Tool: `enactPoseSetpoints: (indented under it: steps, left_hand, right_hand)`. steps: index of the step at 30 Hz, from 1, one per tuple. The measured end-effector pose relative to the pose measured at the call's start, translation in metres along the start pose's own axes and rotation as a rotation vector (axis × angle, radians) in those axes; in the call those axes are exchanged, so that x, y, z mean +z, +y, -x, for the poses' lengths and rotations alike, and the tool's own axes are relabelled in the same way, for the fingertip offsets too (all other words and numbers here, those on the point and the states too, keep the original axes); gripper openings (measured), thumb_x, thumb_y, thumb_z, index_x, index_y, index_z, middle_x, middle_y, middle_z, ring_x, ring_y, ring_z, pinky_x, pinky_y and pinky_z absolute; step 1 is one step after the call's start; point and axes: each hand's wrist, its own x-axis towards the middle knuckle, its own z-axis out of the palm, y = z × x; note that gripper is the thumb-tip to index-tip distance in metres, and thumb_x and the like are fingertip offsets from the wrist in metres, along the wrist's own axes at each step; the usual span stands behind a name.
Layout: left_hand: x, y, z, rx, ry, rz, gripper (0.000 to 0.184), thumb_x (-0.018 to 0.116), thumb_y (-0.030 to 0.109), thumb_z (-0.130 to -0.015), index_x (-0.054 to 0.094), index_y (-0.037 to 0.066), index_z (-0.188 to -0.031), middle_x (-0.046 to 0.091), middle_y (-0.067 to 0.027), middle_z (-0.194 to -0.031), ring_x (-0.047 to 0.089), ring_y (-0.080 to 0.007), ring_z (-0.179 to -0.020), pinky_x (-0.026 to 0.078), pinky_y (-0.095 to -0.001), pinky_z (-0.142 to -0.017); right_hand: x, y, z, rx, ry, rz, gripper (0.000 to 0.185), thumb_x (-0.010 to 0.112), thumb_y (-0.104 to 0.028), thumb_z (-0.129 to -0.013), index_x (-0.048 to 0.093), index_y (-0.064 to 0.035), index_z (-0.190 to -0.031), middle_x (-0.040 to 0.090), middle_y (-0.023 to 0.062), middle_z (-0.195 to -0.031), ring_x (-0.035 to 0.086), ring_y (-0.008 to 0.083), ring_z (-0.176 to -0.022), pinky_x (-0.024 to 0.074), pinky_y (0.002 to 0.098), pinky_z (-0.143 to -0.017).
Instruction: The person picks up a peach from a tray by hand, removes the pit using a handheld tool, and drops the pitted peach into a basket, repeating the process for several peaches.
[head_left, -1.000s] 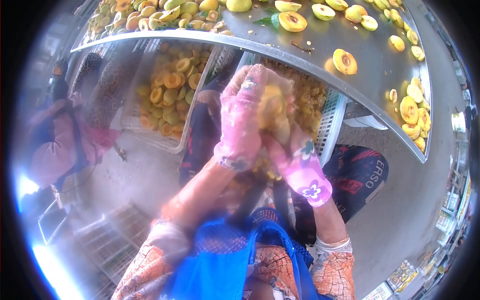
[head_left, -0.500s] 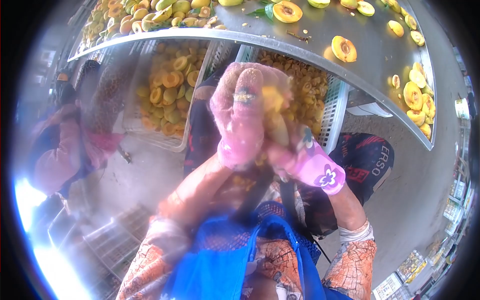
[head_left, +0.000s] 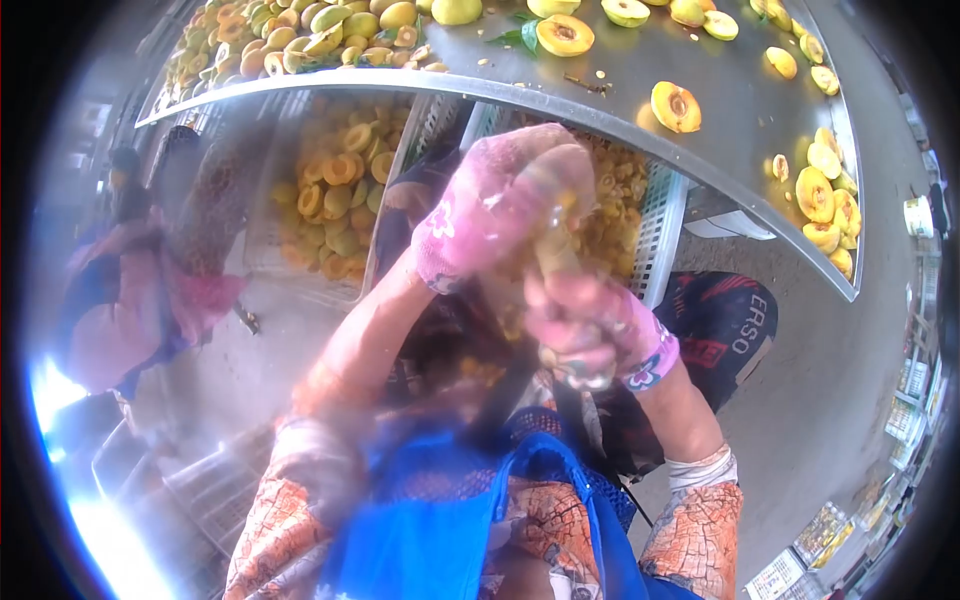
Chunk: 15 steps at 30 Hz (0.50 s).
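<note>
Piece (head_left: 556, 245): one, yellowish, blurred, probably fruit; located between the hands, above a crate (head_left: 660, 235) of pits and scraps (head_left: 622, 190). Long axis, as far as the blur permits: roughly away from the body, from right-hand fingers to left-hand fingers. Exact outline: cannot tell.

Left hand (head_left: 500, 205): pink glove, back uppermost, farther from the body; fingers curled over the piece's far end, apparently in a grasp. Piece just to the right of the palm and toward the body from the fingertips.

Right hand (head_left: 590, 325): pink glove, nearer the body; fingers clenched about the near end. Piece directly ahead of the knuckles, slightly to the left. Nearer hand to the piece: neither clearly, with one at each end. Any tool inside either grip: cannot tell.

Ahead: metal table (head_left: 720, 75), with heaped fruit (head_left: 330, 40) toward the left, scattered halves (head_left: 676, 107) toward the right, and a leaf (head_left: 528, 35).

To the left: second crate (head_left: 428, 125), with fruit halves (head_left: 340, 200); farther out, another person (head_left: 115, 320), blurred.

Below: dark trousers (head_left: 725, 320), blue apron (head_left: 420, 540).
</note>
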Motion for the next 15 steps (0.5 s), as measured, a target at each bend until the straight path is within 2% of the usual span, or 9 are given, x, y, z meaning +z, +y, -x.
enactPoseSetpoints:
  steps: [2,4,6,7,10,12,13,14,15]
  left_hand:
    - [-0.003,-0.009,0.007,-0.061,-0.051,-0.047,0.041,0.050,0.039,-0.092,0.055,0.000,-0.081,0.059,-0.0081,-0.078,0.057,-0.0148,-0.071,0.048,-0.0285,-0.064]
    - [0.006,-0.018,0.006,0.073,0.063,0.396,0.038,0.050,0.036,-0.092,0.055,0.000,-0.082,0.059,-0.0093,-0.079,0.058,-0.0158,-0.071,0.048,-0.0294,-0.064]
    - [0.015,-0.017,0.012,0.126,0.116,0.538,0.036,0.050,0.036,-0.093,0.054,0.001,-0.083,0.059,-0.0100,-0.079,0.059,-0.0175,-0.069,0.049,-0.0292,-0.064]
    - [0.017,-0.014,0.015,0.045,0.170,0.595,0.036,0.049,0.036,-0.094,0.054,0.002,-0.083,0.059,-0.0099,-0.079,0.059,-0.0179,-0.068,0.049,-0.0291,-0.063]
    - [0.017,-0.008,0.017,-0.097,0.291,0.711,0.035,0.051,0.037,-0.094,0.053,0.003,-0.086,0.059,-0.0101,-0.079,0.060,-0.0200,-0.065,0.050,-0.0300,-0.061]
    - [0.017,-0.008,0.020,-0.269,0.306,1.135,0.031,0.053,0.036,-0.094,0.055,0.005,-0.089,0.060,-0.0108,-0.080,0.062,-0.0220,-0.065,0.052,-0.0321,-0.058]
    - [0.013,-0.005,0.024,-0.381,0.278,1.199,0.029,0.050,0.033,-0.094,0.053,0.005,-0.090,0.057,-0.0123,-0.082,0.060,-0.0267,-0.069,0.054,-0.0355,-0.059]
    - [0.006,-0.003,0.024,-0.363,0.284,1.204,0.029,0.050,0.033,-0.094,0.053,0.005,-0.090,0.057,-0.0123,-0.082,0.060,-0.0267,-0.069,0.054,-0.0355,-0.059]
    - [-0.005,-0.002,0.024,-0.237,0.440,1.059,0.027,0.050,0.032,-0.094,0.054,0.005,-0.091,0.058,-0.0118,-0.083,0.061,-0.0261,-0.071,0.055,-0.0351,-0.060]
  right_hand:
    - [-0.001,0.010,-0.005,-0.028,-0.091,-0.095,0.029,0.054,-0.038,-0.092,0.045,-0.0102,-0.087,0.036,-0.0062,-0.058,0.029,0.0026,-0.038,0.0243,0.0197,-0.032]
    - [-0.003,0.013,-0.009,-0.054,-0.179,-0.170,0.030,0.054,-0.038,-0.092,0.044,-0.0103,-0.089,0.035,-0.0068,-0.057,0.027,0.0020,-0.037,0.0242,0.0188,-0.031]
    - [-0.005,0.015,-0.011,-0.065,-0.207,-0.135,0.030,0.055,-0.038,-0.093,0.043,-0.0104,-0.089,0.036,-0.0060,-0.058,0.026,0.0023,-0.036,0.0243,0.0180,-0.031]
    - [-0.002,0.015,-0.009,-0.076,-0.120,-0.149,0.032,0.056,-0.039,-0.091,0.044,-0.0103,-0.091,0.037,-0.0048,-0.058,0.025,0.0023,-0.035,0.0239,0.0183,-0.031]
    - [-0.005,0.011,-0.018,-0.054,-0.179,-0.080,0.034,0.058,-0.041,-0.090,0.044,-0.0097,-0.092,0.037,-0.0036,-0.058,0.026,0.0022,-0.035,0.0234,0.0186,-0.031]
    - [0.002,0.007,-0.020,-0.046,-0.130,0.068,0.035,0.060,-0.042,-0.088,0.046,-0.0093,-0.090,0.040,-0.0026,-0.059,0.027,0.0031,-0.035,0.0231,0.0190,-0.031]
    - [0.006,0.006,-0.021,-0.091,-0.044,0.227,0.035,0.061,-0.041,-0.087,0.047,-0.0089,-0.088,0.042,-0.0021,-0.059,0.029,0.0038,-0.036,0.0233,0.0198,-0.031]
    - [0.010,0.003,-0.022,-0.136,0.042,0.390,0.034,0.062,-0.040,-0.086,0.048,-0.0086,-0.087,0.044,-0.0016,-0.059,0.031,0.0044,-0.036,0.0235,0.0206,-0.030]
    - [0.010,-0.006,-0.022,-0.156,0.051,0.499,0.036,0.063,-0.041,-0.083,0.049,-0.0081,-0.084,0.046,-0.0008,-0.059,0.036,0.0057,-0.038,0.0267,0.0214,-0.032]
